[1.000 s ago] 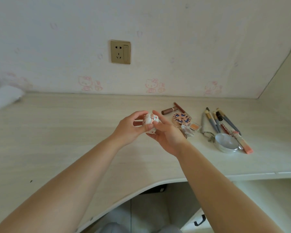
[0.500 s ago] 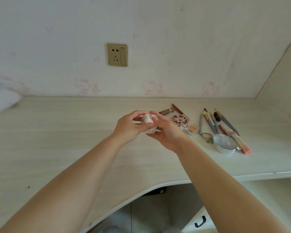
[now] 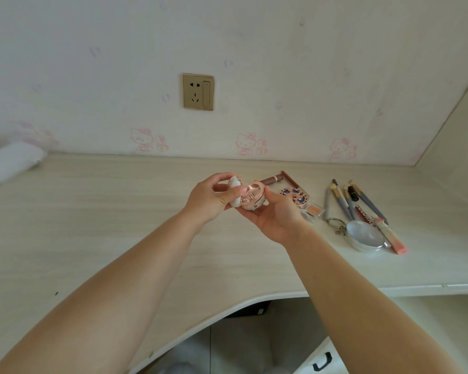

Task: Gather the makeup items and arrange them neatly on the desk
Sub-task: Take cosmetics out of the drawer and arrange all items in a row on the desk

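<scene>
A pale wood-grain surface [image 3: 97, 225] runs along a wall [image 3: 281, 49] papered with faint pink cartoon cats, a gold socket [image 3: 198, 92] set above its middle. Two bare forearms reach in from the near edge and meet above the centre of the surface. The left hand [image 3: 208, 199] has its fingers curled round the white lid [image 3: 234, 194] of a small round compact [image 3: 251, 198], thumb pressed on the lid's face. The right hand [image 3: 274, 215] cradles the compact's base from below, fingers curled under and thumb on its right rim. The compact is open, held clear of the surface, its rose-gold inside facing the camera.

To the right lie the other makeup items. A round silver tin [image 3: 365, 236] with a key ring [image 3: 335, 222] beside it sits nearest the near edge. Beyond it, a fan of brushes and pens [image 3: 349, 199] points toward the wall, and a pink tube [image 3: 392, 237] lies touching the tin's right side. A patterned case [image 3: 297, 197] and a small orange pan [image 3: 314, 209] rest just right of the right hand, with a brown tube [image 3: 270, 180] on the far side. A blurred white object [image 3: 10, 164] sits at the far left. Under the surface at lower right, a drawer handle [image 3: 322, 361] shows.
</scene>
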A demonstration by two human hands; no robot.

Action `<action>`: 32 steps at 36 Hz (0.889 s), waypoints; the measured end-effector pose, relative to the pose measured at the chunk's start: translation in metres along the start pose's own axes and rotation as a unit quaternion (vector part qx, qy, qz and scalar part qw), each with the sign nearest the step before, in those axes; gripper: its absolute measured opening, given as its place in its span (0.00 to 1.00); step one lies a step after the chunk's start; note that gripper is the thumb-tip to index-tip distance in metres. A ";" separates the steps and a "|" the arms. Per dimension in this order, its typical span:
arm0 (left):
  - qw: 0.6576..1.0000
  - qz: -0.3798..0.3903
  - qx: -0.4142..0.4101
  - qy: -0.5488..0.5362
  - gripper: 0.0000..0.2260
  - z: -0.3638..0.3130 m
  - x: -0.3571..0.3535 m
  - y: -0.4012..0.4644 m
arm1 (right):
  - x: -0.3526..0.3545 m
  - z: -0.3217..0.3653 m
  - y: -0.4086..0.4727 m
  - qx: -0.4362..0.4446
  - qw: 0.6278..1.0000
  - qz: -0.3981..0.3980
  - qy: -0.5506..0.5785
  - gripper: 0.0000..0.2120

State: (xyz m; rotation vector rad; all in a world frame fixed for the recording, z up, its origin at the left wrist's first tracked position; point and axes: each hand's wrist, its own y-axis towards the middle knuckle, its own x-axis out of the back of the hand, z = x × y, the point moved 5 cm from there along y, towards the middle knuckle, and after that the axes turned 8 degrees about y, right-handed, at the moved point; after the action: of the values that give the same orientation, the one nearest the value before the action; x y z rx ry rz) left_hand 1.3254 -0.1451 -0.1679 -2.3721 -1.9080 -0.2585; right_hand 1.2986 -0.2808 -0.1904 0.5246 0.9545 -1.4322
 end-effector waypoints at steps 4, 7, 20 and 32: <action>1.000 -0.010 0.003 -0.007 0.13 0.000 0.004 -0.001 | 0.000 -0.007 0.001 -0.017 0.999 -0.013 0.033 0.20; 0.999 -0.024 0.014 -0.018 0.13 0.002 0.009 -0.001 | -0.002 -0.013 0.001 -0.023 0.998 -0.031 0.046 0.20; 0.997 -0.067 0.028 0.040 0.15 0.009 0.034 0.000 | -0.005 -0.023 0.009 0.076 0.976 -0.132 -0.153 0.13; 0.986 -0.080 0.037 0.139 0.16 0.025 0.052 0.010 | -0.011 -0.033 0.022 0.129 0.842 -0.090 -0.517 0.24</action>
State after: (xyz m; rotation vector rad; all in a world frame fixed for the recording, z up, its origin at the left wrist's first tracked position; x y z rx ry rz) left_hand 1.3475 -0.0927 -0.1828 -2.0157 -1.9364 -0.4937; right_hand 1.3131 -0.2454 -0.2046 -0.1975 -0.0720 -1.7071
